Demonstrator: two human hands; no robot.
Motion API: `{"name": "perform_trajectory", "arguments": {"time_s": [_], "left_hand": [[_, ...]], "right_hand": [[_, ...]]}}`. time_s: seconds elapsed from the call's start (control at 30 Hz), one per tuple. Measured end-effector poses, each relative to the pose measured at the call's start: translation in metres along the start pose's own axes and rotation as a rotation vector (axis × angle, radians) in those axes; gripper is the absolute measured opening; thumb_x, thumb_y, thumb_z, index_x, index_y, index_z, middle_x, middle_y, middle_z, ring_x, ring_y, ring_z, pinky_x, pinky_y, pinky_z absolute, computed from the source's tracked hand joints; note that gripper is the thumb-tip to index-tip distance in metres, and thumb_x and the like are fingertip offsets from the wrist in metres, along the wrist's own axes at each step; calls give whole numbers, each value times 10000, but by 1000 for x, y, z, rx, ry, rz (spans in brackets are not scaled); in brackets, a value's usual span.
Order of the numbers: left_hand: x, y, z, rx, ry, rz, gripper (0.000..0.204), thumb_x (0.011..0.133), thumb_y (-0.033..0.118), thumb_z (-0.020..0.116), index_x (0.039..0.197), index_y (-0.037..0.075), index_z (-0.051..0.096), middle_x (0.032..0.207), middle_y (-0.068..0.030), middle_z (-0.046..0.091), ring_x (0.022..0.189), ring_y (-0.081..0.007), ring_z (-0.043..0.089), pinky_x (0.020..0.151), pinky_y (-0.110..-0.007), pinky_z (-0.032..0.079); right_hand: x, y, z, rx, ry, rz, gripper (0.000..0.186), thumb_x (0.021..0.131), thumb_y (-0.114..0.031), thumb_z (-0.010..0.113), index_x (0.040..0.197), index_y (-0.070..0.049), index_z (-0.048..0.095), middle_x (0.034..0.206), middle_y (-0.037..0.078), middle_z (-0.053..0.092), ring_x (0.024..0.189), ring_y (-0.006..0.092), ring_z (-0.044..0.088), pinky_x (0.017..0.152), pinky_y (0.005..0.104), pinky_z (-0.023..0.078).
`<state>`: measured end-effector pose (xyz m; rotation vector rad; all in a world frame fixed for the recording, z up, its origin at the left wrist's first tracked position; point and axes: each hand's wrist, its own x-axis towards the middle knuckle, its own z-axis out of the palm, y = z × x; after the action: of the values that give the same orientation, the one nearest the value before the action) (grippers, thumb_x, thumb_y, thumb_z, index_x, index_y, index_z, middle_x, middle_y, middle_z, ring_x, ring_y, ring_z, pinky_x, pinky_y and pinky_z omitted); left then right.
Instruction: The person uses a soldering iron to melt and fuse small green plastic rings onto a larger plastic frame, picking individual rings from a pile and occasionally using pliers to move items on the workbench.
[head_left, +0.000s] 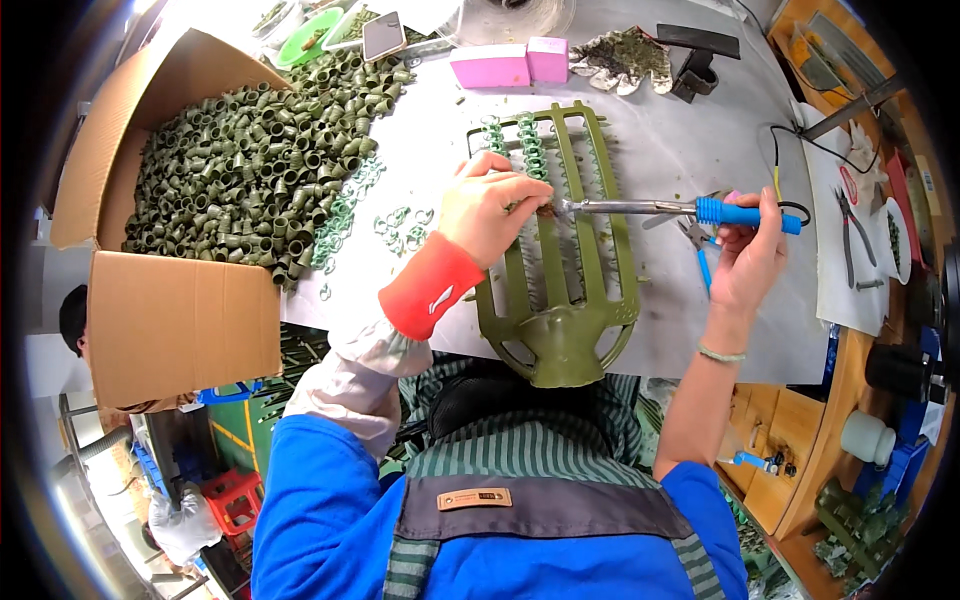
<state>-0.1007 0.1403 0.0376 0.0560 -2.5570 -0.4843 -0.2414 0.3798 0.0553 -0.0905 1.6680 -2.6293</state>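
Note:
My right hand [750,250] grips the blue handle of a soldering iron [630,207], whose metal shaft points left to its tip beside my left fingertips. My left hand [485,205], above a red wristband, is closed at the upper left part of an olive-green plastic frame [555,355] with long slats; what it pinches is hidden. Pale green ring pieces [530,145] line the upper slats. Loose green rings [400,228] lie left of the frame. Pliers with blue handles [703,265] lie under and left of my right hand.
An open cardboard box [185,320] of olive fittings fills the left. Pink blocks [490,68], a speckled glove [620,60] and a black stand [695,75] sit at the back. More pliers [848,230] lie right. A person [73,325] is partly visible at the far left.

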Motion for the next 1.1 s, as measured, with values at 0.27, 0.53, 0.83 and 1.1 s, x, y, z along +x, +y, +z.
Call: {"name": "perform_trajectory", "arguments": {"time_s": [0.27,0.53,0.83,1.1], "left_hand": [[-5,-6,2,5,37,-5,118,735,137,712,844,180,724,794,43,690,887,-179,573,830,-336,417],[-24,-57,-49,-350,134,-584,128,854,95,663,951,13,674,824,-1,683,734,-64,621,645,-202,498],[-80,-127,-59,194,-205,-315,228,754,49,659,976,96,676,962,-77,648,806,-245,615,751,-318,498],[-64,-145,-70,116,-132,-860,287,824,288,704,920,24,645,721,-73,668,576,-126,640,575,-256,509]], "right_hand": [[0,-8,-2,-91,87,11,336,897,-296,577,685,-37,606,613,31,573,472,84,474,451,213,365],[-4,-25,-8,-15,84,24,298,896,-302,570,703,-75,556,643,4,533,497,76,425,472,213,298],[-9,-29,-8,4,91,51,288,894,-287,572,710,-69,532,675,13,512,526,84,398,508,221,307],[-10,-33,-10,22,81,27,285,892,-287,582,723,-62,541,691,21,521,537,84,403,510,216,313]]}}
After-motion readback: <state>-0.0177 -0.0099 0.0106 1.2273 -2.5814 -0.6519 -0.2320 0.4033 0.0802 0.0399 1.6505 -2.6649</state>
